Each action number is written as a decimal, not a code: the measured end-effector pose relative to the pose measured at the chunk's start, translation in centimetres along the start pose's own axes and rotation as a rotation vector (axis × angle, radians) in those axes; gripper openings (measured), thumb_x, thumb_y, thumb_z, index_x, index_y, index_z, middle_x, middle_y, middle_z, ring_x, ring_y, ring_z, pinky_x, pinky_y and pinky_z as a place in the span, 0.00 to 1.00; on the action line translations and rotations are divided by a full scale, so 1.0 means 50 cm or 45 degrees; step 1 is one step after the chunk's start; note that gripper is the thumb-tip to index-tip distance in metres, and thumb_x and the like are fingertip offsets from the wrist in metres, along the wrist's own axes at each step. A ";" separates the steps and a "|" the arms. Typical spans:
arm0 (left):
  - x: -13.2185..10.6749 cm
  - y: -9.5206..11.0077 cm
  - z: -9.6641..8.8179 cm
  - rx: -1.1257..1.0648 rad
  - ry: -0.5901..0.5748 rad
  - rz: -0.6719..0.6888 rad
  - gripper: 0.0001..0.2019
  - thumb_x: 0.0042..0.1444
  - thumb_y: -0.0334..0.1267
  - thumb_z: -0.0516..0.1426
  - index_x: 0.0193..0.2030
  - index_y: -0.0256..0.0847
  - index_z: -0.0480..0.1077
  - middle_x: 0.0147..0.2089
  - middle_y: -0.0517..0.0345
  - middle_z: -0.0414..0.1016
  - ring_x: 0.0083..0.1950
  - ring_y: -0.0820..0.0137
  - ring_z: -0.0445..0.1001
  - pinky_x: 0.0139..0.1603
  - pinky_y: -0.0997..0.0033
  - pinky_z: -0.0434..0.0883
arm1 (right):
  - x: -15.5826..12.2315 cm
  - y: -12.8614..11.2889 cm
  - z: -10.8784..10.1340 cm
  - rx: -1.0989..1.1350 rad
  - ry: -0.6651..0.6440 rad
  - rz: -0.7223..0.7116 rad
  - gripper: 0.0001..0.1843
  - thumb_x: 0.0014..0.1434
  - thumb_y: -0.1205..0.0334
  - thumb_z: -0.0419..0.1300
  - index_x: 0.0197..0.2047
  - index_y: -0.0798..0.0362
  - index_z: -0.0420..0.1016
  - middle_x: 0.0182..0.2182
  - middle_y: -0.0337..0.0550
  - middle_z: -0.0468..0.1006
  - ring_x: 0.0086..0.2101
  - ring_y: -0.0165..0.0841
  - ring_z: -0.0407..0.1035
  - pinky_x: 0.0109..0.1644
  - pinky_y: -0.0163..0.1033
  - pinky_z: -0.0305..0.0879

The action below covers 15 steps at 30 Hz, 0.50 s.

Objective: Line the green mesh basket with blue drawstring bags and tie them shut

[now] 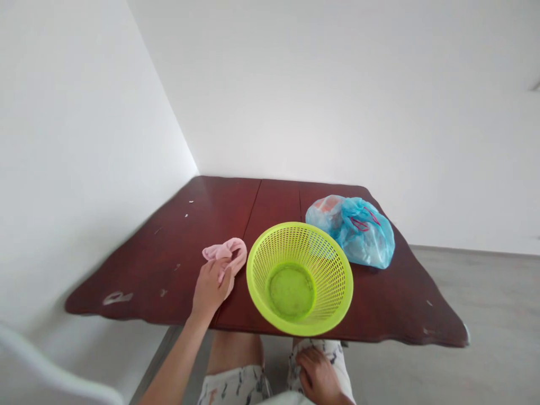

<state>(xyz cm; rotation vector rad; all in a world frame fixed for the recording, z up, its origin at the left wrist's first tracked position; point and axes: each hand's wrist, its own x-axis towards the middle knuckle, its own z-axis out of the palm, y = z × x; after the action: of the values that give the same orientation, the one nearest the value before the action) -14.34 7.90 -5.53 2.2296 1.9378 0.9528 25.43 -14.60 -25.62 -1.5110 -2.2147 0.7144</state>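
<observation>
My left hand point(210, 287) reaches over the near edge of the dark red wooden table point(177, 242) and its fingers close on a small pink cloth point(228, 253) that lies crumpled there. Just right of the cloth stands an empty lime-green plastic basket point(299, 277), upright, its rim close to the hand. My right hand point(318, 376) rests below the table on my right thigh, fingers curled flat on the patterned shorts, holding nothing.
A knotted blue plastic bag point(352, 229) with something orange inside sits behind the basket at the right. White walls meet in a corner behind the table. A white chair edge point(37, 368) shows at lower left. Grey floor lies to the right.
</observation>
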 end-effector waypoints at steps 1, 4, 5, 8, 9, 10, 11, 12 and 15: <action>0.000 -0.001 0.001 -0.020 0.018 -0.038 0.23 0.81 0.52 0.54 0.71 0.42 0.76 0.66 0.39 0.83 0.68 0.43 0.79 0.72 0.44 0.76 | -0.007 0.010 0.000 -0.006 0.003 -0.002 0.23 0.60 0.71 0.61 0.54 0.42 0.84 0.52 0.45 0.91 0.53 0.49 0.83 0.64 0.57 0.76; -0.001 -0.003 0.004 -0.033 0.101 -0.163 0.33 0.81 0.54 0.53 0.83 0.36 0.64 0.74 0.33 0.78 0.71 0.41 0.78 0.70 0.43 0.78 | -0.022 0.045 -0.010 -0.023 0.059 0.018 0.22 0.61 0.72 0.60 0.54 0.44 0.85 0.53 0.47 0.91 0.54 0.48 0.84 0.67 0.56 0.77; -0.001 -0.004 0.004 -0.015 0.107 -0.189 0.34 0.81 0.54 0.53 0.84 0.35 0.61 0.74 0.31 0.78 0.71 0.41 0.79 0.69 0.43 0.78 | -0.026 0.058 -0.015 -0.028 0.074 0.022 0.22 0.61 0.72 0.60 0.54 0.44 0.85 0.53 0.47 0.91 0.54 0.48 0.84 0.67 0.55 0.78; 0.001 -0.007 0.007 0.089 0.059 -0.172 0.29 0.82 0.52 0.49 0.77 0.36 0.71 0.67 0.32 0.82 0.66 0.40 0.81 0.68 0.41 0.79 | -0.035 0.092 -0.032 -0.042 0.113 0.028 0.21 0.61 0.71 0.60 0.53 0.46 0.86 0.52 0.48 0.91 0.53 0.47 0.85 0.64 0.52 0.80; 0.002 -0.007 0.009 0.124 0.041 -0.137 0.26 0.82 0.50 0.48 0.72 0.37 0.75 0.65 0.33 0.84 0.65 0.40 0.81 0.68 0.40 0.78 | -0.037 0.101 -0.036 -0.042 0.107 0.019 0.20 0.61 0.70 0.61 0.52 0.45 0.86 0.52 0.48 0.91 0.52 0.47 0.85 0.63 0.51 0.81; 0.004 -0.007 0.011 0.152 0.036 -0.099 0.25 0.82 0.49 0.47 0.68 0.38 0.78 0.63 0.33 0.84 0.64 0.40 0.80 0.68 0.39 0.78 | -0.040 0.108 -0.040 -0.043 0.103 0.013 0.20 0.60 0.70 0.61 0.52 0.45 0.86 0.51 0.47 0.91 0.52 0.47 0.85 0.62 0.51 0.82; 0.006 -0.005 0.012 0.172 0.042 -0.064 0.25 0.82 0.48 0.47 0.64 0.38 0.80 0.62 0.32 0.84 0.64 0.40 0.80 0.69 0.38 0.77 | -0.042 0.115 -0.043 -0.048 0.111 0.015 0.20 0.59 0.70 0.61 0.51 0.44 0.85 0.50 0.47 0.92 0.51 0.47 0.85 0.62 0.52 0.82; 0.008 -0.002 0.014 0.186 0.045 -0.031 0.24 0.82 0.48 0.47 0.62 0.39 0.81 0.63 0.32 0.84 0.65 0.40 0.79 0.70 0.38 0.77 | -0.045 0.120 -0.046 -0.057 0.130 0.024 0.21 0.59 0.71 0.61 0.51 0.43 0.85 0.50 0.46 0.92 0.52 0.48 0.86 0.62 0.53 0.83; 0.016 0.012 0.020 0.255 0.059 -0.007 0.22 0.79 0.51 0.52 0.59 0.41 0.82 0.74 0.30 0.77 0.76 0.36 0.72 0.78 0.29 0.70 | -0.052 0.131 -0.049 -0.109 0.238 0.074 0.21 0.59 0.72 0.61 0.51 0.42 0.84 0.51 0.44 0.91 0.52 0.48 0.86 0.63 0.54 0.83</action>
<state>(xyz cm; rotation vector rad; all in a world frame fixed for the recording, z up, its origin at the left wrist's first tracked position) -13.33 8.86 -5.74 2.3222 2.1463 0.8519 32.62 -14.58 -27.57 -1.6186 -2.0928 0.4790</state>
